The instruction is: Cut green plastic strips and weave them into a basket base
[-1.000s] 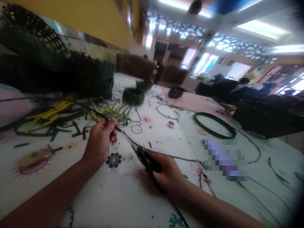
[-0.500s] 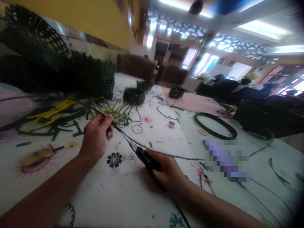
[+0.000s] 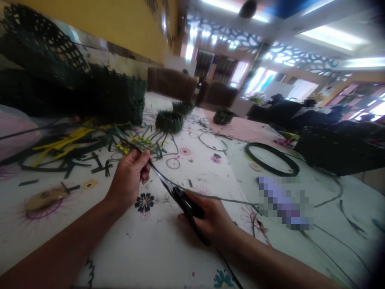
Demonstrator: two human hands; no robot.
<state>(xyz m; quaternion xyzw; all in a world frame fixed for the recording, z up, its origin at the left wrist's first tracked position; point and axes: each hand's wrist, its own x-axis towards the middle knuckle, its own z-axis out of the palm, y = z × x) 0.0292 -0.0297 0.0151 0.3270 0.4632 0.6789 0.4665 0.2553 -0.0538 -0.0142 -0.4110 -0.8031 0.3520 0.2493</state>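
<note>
Bright strip lights and white lattice ceiling panels (image 3: 228, 36) hang over a long hall, with a mustard-yellow wall (image 3: 90, 24) along one side and brown upholstered sofas (image 3: 171, 83) at the far end. Closer in, a white flower-printed table cover (image 3: 168, 257) is strewn with offcuts.

The person's left hand (image 3: 128, 178) is closed in a tight pinch on a narrow dark green plastic strip (image 3: 162, 179), which runs forward from the fingertips towards the right hand (image 3: 210, 218). That hand is wrapped firmly around a pair of black-handled scissors (image 3: 188, 206). The dark lines of strip and blades merge just ahead of the left hand, so I can't tell whether the blades are on the strip. A thin green strand (image 3: 222, 199) trails away past the right hand.

Beyond the left hand lie loose bright yellow strips (image 3: 60, 144) and a small ring of green woven plastic (image 3: 169, 121). A large dark green woven basket (image 3: 120, 96) stands further back, and a coil of dark green strapping (image 3: 272, 158) sits beyond the right hand.

Pinching this close to the scissors looks right to me: the short span keeps the strip steady. Holding it taut and keeping both wrists low would help stop it twisting.
</note>
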